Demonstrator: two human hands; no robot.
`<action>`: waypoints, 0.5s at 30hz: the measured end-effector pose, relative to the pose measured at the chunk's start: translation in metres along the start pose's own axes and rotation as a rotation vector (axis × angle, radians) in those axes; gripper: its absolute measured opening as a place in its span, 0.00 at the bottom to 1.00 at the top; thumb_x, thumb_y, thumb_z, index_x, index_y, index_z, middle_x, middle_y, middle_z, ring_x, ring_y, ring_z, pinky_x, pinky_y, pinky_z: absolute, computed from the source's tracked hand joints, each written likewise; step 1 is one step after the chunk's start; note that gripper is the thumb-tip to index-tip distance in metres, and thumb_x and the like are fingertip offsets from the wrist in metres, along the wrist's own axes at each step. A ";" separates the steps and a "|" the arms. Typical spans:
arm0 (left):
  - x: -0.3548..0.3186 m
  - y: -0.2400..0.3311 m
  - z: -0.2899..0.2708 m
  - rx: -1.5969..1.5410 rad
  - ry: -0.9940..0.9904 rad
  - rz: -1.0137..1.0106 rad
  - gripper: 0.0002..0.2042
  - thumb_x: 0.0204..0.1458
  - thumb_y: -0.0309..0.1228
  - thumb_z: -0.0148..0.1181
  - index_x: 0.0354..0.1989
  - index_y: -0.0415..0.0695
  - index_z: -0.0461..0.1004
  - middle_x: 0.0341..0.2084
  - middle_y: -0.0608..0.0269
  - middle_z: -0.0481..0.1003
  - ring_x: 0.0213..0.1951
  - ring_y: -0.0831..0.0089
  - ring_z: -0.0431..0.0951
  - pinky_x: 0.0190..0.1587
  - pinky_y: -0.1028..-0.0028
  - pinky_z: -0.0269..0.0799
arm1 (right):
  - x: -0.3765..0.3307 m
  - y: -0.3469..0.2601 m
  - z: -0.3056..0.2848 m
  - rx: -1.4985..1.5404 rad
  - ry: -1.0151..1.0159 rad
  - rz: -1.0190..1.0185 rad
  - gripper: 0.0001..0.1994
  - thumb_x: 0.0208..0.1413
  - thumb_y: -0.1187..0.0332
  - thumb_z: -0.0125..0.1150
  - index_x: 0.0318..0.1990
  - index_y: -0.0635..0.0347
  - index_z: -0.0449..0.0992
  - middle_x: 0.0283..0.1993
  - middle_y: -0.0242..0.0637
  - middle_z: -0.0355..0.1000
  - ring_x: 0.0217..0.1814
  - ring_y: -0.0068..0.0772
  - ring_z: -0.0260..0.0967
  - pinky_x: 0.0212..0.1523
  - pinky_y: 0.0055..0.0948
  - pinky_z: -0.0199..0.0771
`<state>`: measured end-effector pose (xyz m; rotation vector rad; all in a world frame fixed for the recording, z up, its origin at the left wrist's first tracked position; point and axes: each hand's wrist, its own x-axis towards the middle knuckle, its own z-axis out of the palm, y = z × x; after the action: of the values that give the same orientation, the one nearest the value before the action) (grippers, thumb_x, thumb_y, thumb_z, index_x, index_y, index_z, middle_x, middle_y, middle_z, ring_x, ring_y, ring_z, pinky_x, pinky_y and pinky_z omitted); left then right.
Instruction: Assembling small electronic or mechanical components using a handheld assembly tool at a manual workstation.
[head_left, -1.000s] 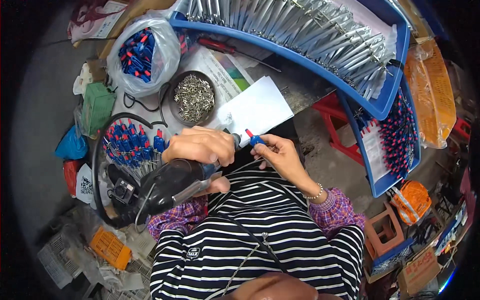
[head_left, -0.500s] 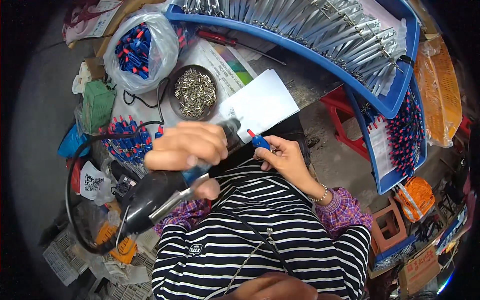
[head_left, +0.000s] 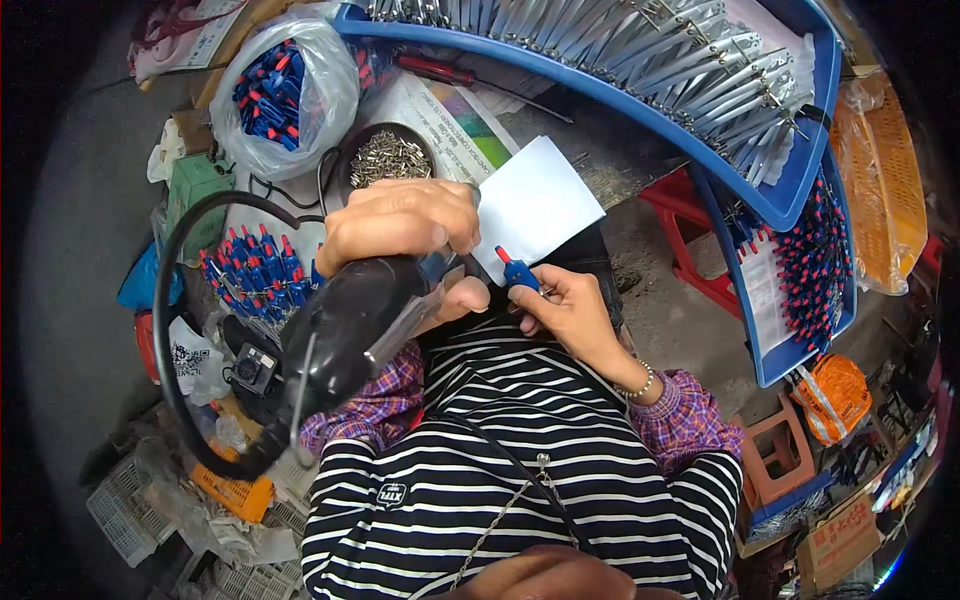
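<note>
A black corded electric screwdriver with a metal lever along its side is in my left hand, whose fingers wrap round its front part. The tool's tip is hidden behind the hand. Just to the right, my right hand pinches a small blue plastic piece with a red tip between thumb and fingers, the red end pointing up and away from me. A stack of white paper lies beyond it. Behind my left hand stands a dark bowl of small metal fasteners, partly covered by the hand.
Similar blue-and-red pieces stand grouped at left, and more fill a clear plastic bag. A blue tray of metal strips spans the back; another blue tray sits at right. A red-handled screwdriver lies behind the bowl. The tool's black cord loops at left.
My left hand has moved the electric screwdriver away from me and to the right, nearer the blue piece, and now covers part of the bowl. My right hand has barely shifted.
</note>
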<state>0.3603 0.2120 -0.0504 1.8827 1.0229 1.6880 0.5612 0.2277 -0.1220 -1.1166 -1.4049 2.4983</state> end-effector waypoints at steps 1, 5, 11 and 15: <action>-0.001 0.001 0.000 -0.013 0.024 0.004 0.21 0.48 0.34 0.64 0.42 0.41 0.58 0.20 0.56 0.69 0.17 0.69 0.69 0.18 0.71 0.66 | 0.002 0.000 0.000 -0.001 -0.005 -0.013 0.09 0.51 0.70 0.61 0.33 0.70 0.76 0.21 0.35 0.73 0.20 0.20 0.72 0.21 0.17 0.71; -0.009 -0.004 -0.001 -0.079 0.135 0.069 0.22 0.43 0.27 0.68 0.40 0.38 0.59 0.21 0.54 0.71 0.19 0.66 0.73 0.20 0.69 0.71 | 0.008 0.005 0.002 -0.013 0.003 0.004 0.08 0.53 0.71 0.60 0.35 0.69 0.76 0.25 0.33 0.74 0.20 0.15 0.68 0.21 0.15 0.69; -0.013 0.027 -0.012 0.014 -0.013 0.061 0.23 0.48 0.40 0.64 0.40 0.45 0.55 0.20 0.57 0.70 0.17 0.65 0.73 0.17 0.69 0.71 | 0.012 0.011 0.008 0.061 0.033 -0.002 0.08 0.53 0.71 0.60 0.33 0.69 0.76 0.25 0.34 0.74 0.18 0.16 0.67 0.20 0.16 0.69; -0.011 0.039 -0.006 -0.160 -0.075 0.031 0.23 0.43 0.36 0.69 0.37 0.43 0.58 0.21 0.54 0.72 0.19 0.63 0.75 0.20 0.67 0.74 | 0.013 0.020 0.008 0.139 0.034 0.000 0.08 0.54 0.71 0.60 0.33 0.69 0.75 0.25 0.35 0.74 0.17 0.16 0.66 0.18 0.17 0.68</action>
<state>0.3641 0.1777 -0.0283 1.8518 0.8081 1.6504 0.5519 0.2153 -0.1418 -1.1264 -1.2013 2.5202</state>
